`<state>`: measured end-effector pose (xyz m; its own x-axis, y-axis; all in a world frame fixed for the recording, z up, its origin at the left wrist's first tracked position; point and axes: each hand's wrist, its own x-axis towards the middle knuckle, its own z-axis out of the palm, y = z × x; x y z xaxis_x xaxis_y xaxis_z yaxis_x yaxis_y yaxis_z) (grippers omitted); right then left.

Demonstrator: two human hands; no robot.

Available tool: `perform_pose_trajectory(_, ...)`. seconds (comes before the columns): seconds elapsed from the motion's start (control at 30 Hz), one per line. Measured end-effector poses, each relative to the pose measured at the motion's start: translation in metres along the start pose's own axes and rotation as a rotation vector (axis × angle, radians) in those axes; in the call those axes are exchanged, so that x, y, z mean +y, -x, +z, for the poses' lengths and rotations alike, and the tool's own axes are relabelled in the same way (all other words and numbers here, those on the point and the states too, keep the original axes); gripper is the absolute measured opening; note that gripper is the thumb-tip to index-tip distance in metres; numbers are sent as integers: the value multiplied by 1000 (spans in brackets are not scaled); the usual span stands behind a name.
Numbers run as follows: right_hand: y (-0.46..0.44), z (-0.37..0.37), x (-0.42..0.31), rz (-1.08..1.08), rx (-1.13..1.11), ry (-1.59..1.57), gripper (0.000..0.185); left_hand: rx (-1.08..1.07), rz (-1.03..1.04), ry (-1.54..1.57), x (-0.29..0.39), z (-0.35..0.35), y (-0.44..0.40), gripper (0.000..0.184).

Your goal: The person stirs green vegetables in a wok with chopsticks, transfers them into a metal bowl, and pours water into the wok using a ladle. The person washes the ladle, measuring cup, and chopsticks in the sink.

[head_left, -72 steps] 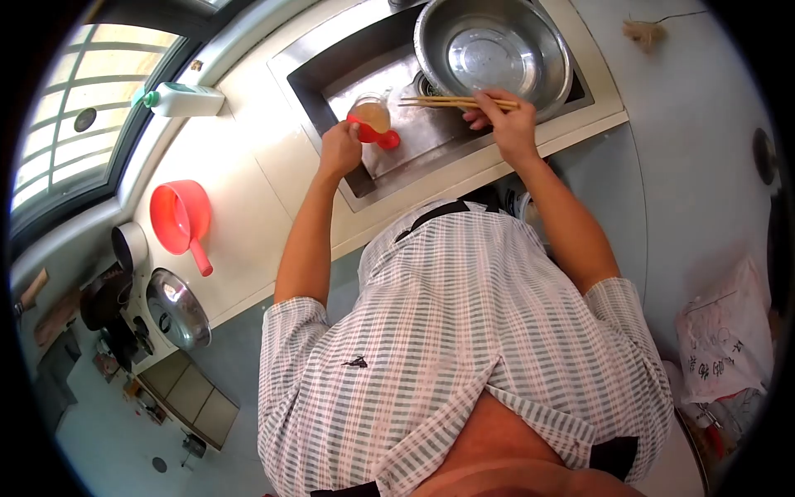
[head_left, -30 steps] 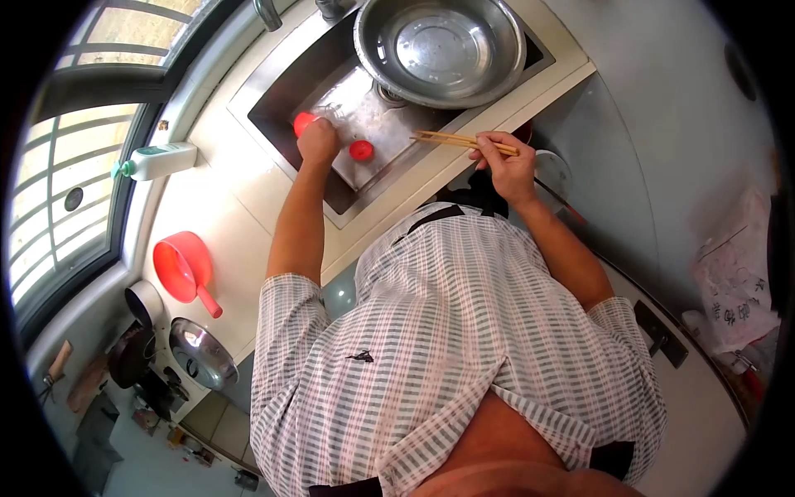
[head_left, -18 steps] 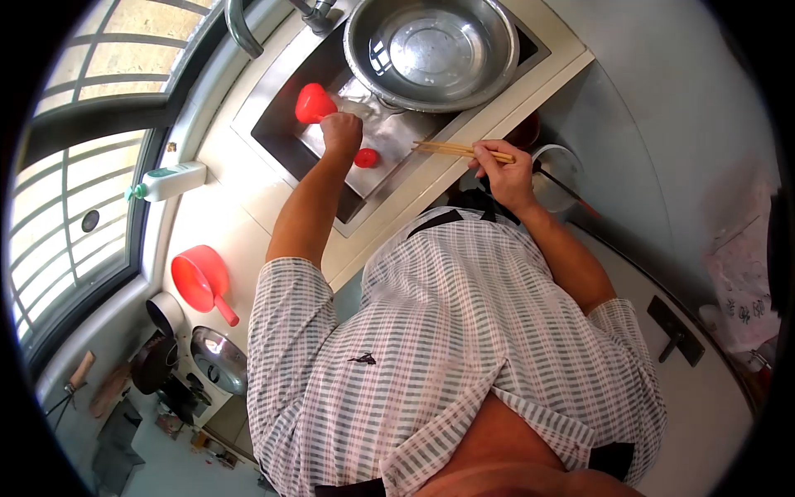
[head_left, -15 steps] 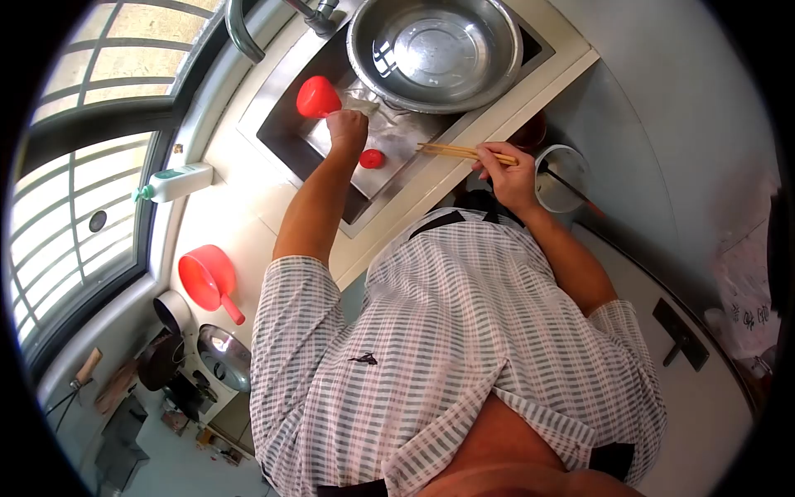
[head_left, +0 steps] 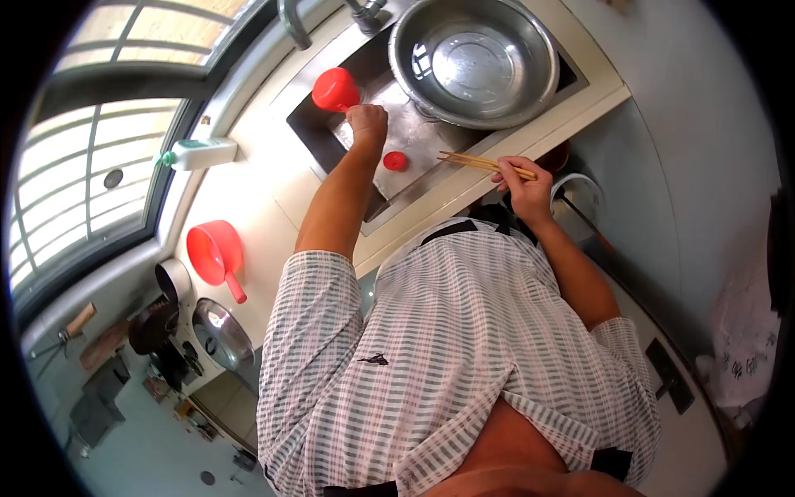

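Observation:
My left hand [head_left: 368, 126] is closed around the handle of a red plastic scoop [head_left: 334, 89] over the sink [head_left: 333, 147]. Its cup points away from me, and what is inside it cannot be made out. Between the fingers of my right hand [head_left: 525, 187] is a pair of wooden chopsticks [head_left: 476, 161], their tips reaching over the sink's near edge. A large steel basin [head_left: 473, 62] rests across the right part of the sink. On the wet sink bottom lies a small round red piece [head_left: 396, 161], like a cap or plug.
A faucet [head_left: 294, 25] stands behind the sink. On the counter to the left are a white bottle with a green top [head_left: 201, 154], a red dipper [head_left: 214, 248] and a metal lid [head_left: 222, 333]. Below my right hand is a white bucket [head_left: 582, 197] with a long handle in it.
The whole view has shifted, so the sink and counter sit further right. Both hands keep their grips, and the scoop remains over the sink.

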<state>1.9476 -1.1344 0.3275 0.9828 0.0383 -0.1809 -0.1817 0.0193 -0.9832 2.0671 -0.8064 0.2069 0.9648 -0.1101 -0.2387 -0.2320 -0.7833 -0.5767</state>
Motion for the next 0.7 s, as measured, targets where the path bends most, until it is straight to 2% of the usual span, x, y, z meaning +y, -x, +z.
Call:
perform_pose_trajectory(0.07, -2, 5, -3, 1, -7, 0, 16, -130, 13, 107, 3, 5, -4, 15)
perform_pose_trajectory(0.27, -13, 12, -7, -6, -91, 47, 15, -171, -82, 211, 16, 11, 3, 13)
perform_pose_trajectory(0.3, -14, 14, -8, -13, -94, 41, 15, -172, -41, 217, 16, 9, 5, 12)
perform_pose_trajectory(0.37, -18, 17, -10, -24, -106, 45, 15, -30, -61, 155, 31, 33, 10, 12)
perform_pose_trajectory(0.43, -18, 18, -15, -30, -109, 68, 15, -26, -69, 277, 26, 16, 20, 13)
perform_pose_trajectory(0.53, -22, 16, -17, -48, -129, 72, 15, -130, -62, 510, 11, -24, 35, 14)
perform_pose_trajectory(0.63, -23, 17, -29, -62, -109, 82, 15, -104, -196, 686, 3, -20, 41, 18)
perform_pose_trajectory(0.7, -26, 14, -31, -71, -98, 92, 15, -142, -406, 848, -6, -13, 47, 21)
